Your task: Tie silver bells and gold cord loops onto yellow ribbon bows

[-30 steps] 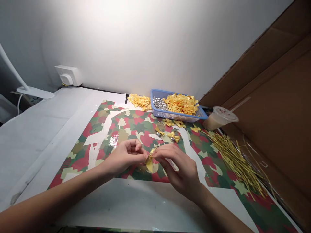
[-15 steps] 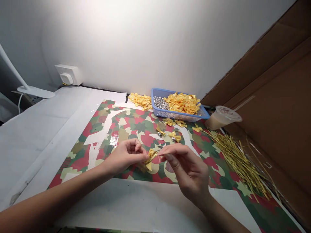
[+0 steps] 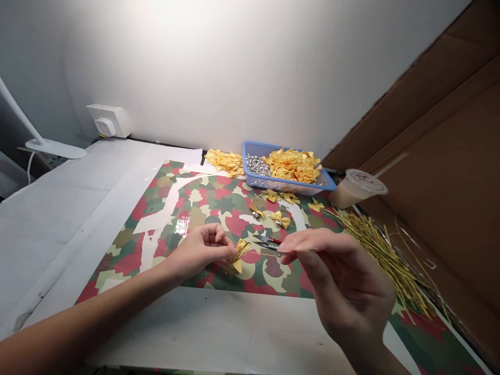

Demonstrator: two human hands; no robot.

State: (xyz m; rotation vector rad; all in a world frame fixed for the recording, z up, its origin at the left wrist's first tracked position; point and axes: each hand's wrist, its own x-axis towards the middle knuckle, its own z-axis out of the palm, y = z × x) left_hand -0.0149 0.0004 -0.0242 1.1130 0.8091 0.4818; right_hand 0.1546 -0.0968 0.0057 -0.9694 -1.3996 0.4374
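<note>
Pinched in my left hand (image 3: 207,249) is a yellow-gold ribbon bow (image 3: 241,254), with thin gold strands across its middle. To the right, my right hand (image 3: 344,276) is raised above the patterned sheet, thumb and forefinger pressed together. A faint thin thread seems to run from the bow to these fingertips. Under them lies a small tool with two pointed dark blades and some red, like snips (image 3: 267,242); its rear end is hidden by my hand. Beyond lie two bows with silver bells, one a bow with bell (image 3: 280,221).
A blue basket (image 3: 289,188) holds silver bells and yellow bows. A pile of bows (image 3: 225,162) lies beside it. At the right are a lidded drink cup (image 3: 357,188), a bundle of gold twist ties (image 3: 386,260) and a cardboard wall (image 3: 441,156). A white lamp (image 3: 54,148) stands left.
My right hand has moved right and toward the camera, away from the bow, uncovering the pointed tool. My left hand still holds the bow in nearly the same place.
</note>
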